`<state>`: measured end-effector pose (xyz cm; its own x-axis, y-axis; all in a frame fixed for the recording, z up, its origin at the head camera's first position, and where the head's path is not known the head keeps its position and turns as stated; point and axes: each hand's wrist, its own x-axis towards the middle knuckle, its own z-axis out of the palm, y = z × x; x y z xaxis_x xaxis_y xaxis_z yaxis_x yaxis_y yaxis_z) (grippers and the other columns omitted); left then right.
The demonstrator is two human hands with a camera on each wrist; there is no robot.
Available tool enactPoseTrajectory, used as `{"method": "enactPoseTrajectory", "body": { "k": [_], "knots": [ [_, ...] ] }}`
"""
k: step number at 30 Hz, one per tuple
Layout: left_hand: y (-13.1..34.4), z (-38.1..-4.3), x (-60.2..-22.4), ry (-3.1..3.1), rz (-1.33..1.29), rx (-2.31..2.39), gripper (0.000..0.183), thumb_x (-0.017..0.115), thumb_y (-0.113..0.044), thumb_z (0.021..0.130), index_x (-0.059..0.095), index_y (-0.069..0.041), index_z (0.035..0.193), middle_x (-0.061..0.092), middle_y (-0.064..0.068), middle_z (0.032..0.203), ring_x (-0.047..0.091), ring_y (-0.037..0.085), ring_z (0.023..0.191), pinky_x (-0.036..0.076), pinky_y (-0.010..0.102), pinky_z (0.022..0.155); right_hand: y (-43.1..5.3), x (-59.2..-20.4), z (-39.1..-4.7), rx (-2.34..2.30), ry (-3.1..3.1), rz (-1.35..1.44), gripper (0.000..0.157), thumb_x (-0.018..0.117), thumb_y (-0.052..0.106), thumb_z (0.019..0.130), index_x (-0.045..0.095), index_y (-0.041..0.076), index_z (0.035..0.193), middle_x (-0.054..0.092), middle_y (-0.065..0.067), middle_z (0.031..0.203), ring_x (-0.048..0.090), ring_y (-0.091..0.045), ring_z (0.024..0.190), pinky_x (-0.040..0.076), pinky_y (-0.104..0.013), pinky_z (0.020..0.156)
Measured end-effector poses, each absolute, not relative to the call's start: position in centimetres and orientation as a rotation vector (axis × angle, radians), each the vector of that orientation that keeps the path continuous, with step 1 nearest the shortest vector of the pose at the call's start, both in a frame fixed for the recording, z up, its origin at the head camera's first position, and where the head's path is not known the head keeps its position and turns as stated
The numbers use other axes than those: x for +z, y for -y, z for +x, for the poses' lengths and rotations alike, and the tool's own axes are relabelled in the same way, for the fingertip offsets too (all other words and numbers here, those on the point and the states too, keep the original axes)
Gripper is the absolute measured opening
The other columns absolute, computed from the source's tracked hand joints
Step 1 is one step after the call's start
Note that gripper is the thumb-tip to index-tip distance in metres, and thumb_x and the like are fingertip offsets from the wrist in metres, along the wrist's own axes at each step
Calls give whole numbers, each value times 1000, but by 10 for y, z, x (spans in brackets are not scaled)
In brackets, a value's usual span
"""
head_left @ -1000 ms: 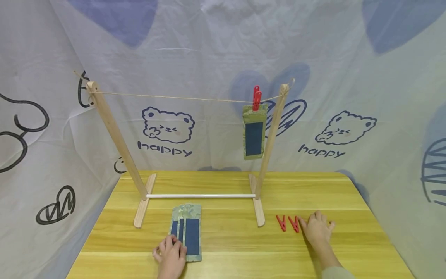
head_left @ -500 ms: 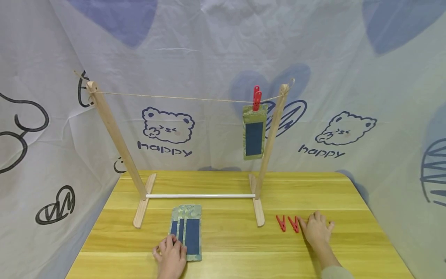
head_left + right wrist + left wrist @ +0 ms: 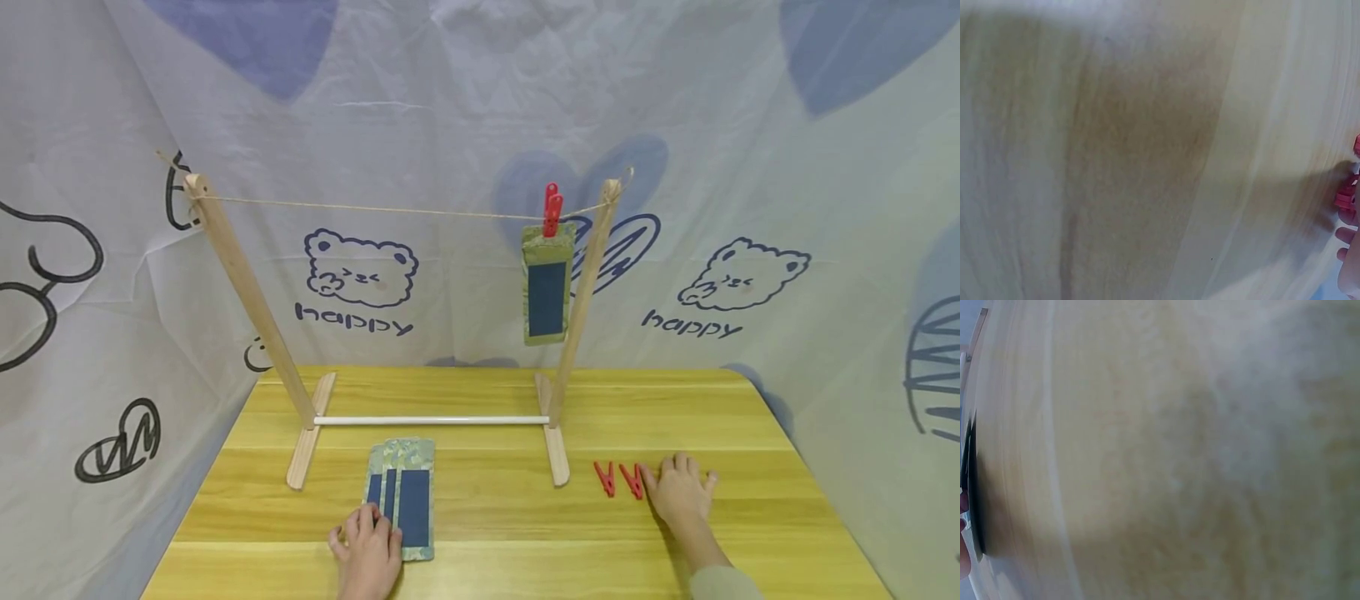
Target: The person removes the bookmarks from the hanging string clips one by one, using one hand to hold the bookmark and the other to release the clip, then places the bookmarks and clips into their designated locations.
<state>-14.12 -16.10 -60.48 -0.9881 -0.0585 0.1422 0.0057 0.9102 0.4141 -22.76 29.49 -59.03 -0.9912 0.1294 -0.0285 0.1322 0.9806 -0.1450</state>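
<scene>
On the table lies an overlapping fan of flat rectangular pieces, pale green-patterned with dark blue panels. My left hand rests on their lower left side with bent, relaxed fingers. In the left wrist view the stack's dark edge shows at the far left beside the fingertips. Two red clothespins lie on the right: a left one and a right one. My right hand lies spread on the table, its thumb side right at the right clothespin. In the right wrist view red clothespin parts show by the fingertips.
A wooden rack with a left post and a right post stands at the back, a string stretched between them. A similar green and blue piece hangs near the right post under red clothespins. A white rod joins the feet.
Both hands stay almost still, the left on the flat pieces and the right beside the clothespins. Only tiny shifts show.
</scene>
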Motion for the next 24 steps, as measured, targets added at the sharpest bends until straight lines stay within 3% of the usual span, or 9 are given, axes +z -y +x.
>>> {"method": "enactPoseTrajectory", "body": {
  "k": [24],
  "knots": [
    [160,-140,-604,2953,22,-523,19,55,-23,88,58,-5,82,45,16,110,33,36,110,12,60,86,-294,-593,-229,-241,-3074,217,74,23,56,94,41,-8,127,29,-31,132,16,-45,127,2,-66,97]
  ]
}}
